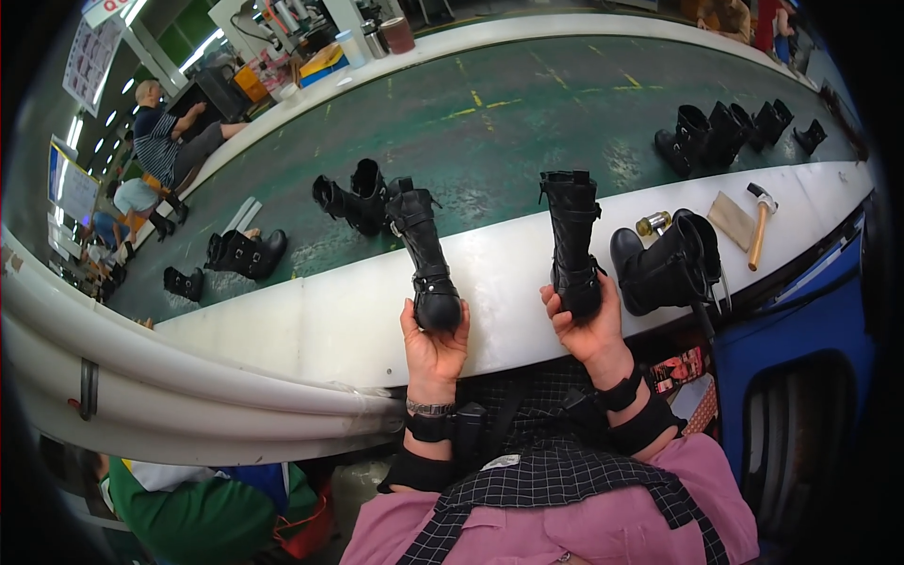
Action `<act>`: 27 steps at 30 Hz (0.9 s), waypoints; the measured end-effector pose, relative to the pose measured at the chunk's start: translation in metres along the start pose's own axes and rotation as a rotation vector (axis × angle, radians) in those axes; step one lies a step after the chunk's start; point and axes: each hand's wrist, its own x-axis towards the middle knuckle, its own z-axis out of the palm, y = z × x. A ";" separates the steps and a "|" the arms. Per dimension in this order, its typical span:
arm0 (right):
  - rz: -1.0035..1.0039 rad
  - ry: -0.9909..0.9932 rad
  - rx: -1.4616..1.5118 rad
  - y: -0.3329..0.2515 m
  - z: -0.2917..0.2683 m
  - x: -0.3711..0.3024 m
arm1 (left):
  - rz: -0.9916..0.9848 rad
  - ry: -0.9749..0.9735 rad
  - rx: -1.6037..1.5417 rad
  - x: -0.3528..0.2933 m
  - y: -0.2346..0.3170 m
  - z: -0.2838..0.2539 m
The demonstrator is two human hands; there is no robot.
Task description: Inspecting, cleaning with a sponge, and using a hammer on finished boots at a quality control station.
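My left hand (pixel 436 350) is closed around the toe of a black buckled boot (pixel 422 247). Its shaft points away from me over the white bench. In the same way my right hand (pixel 595 331) grips the toe of a second black boot (pixel 571 231), its fingers curled around the front and its shaft pointing away. The two boots are apart, roughly side by side. Just right of my right hand, more black boots (pixel 659 271) lie on the bench, overlapping each other. Both soles are hidden from view.
On the bench's right end lie a hammer (pixel 759 231), a flat brown piece (pixel 732 222) and a small jar (pixel 652 223). Beyond the white bench (pixel 311 325), black boots (pixel 353 198) stand on a green belt (pixel 508 104). A co-worker (pixel 165 137) sits far left; a green sleeve (pixel 188 499) shows lower left.
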 end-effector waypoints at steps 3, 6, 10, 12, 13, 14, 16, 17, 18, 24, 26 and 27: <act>0.011 -0.014 0.024 -0.001 -0.004 0.000 | 0.004 -0.016 0.013 0.000 0.003 -0.005; 0.023 -0.012 0.064 -0.002 -0.007 -0.001 | -0.027 -0.022 -0.008 0.002 0.009 -0.011; 0.031 -0.005 0.052 -0.003 -0.009 -0.001 | -0.102 0.017 -0.022 0.002 0.027 -0.017; 0.029 -0.013 0.072 -0.003 -0.007 -0.001 | -0.094 -0.052 -0.070 -0.001 0.036 -0.019; 0.026 0.021 0.083 -0.003 -0.006 -0.001 | -0.085 -0.060 -0.107 -0.003 0.039 -0.020; 0.023 -0.009 0.069 -0.003 -0.004 0.000 | -0.097 -0.071 -0.149 -0.004 0.042 -0.021; 0.024 0.024 0.060 -0.003 -0.001 0.001 | -0.102 -0.100 -0.147 -0.006 0.045 -0.023; 0.032 0.020 0.065 -0.003 0.000 0.001 | -0.110 -0.102 -0.168 -0.007 0.044 -0.024; 0.040 0.045 0.077 -0.002 0.001 0.002 | -0.100 -0.097 -0.141 -0.007 0.044 -0.026; -0.009 0.047 0.129 -0.001 0.009 0.010 | -0.125 -0.123 -0.151 -0.009 0.042 -0.033; -0.069 0.080 0.113 0.002 0.013 0.013 | -0.118 -0.130 -0.155 -0.010 0.041 -0.034; -0.114 0.097 0.089 0.004 0.016 0.014 | -0.130 -0.135 -0.183 -0.011 0.041 -0.035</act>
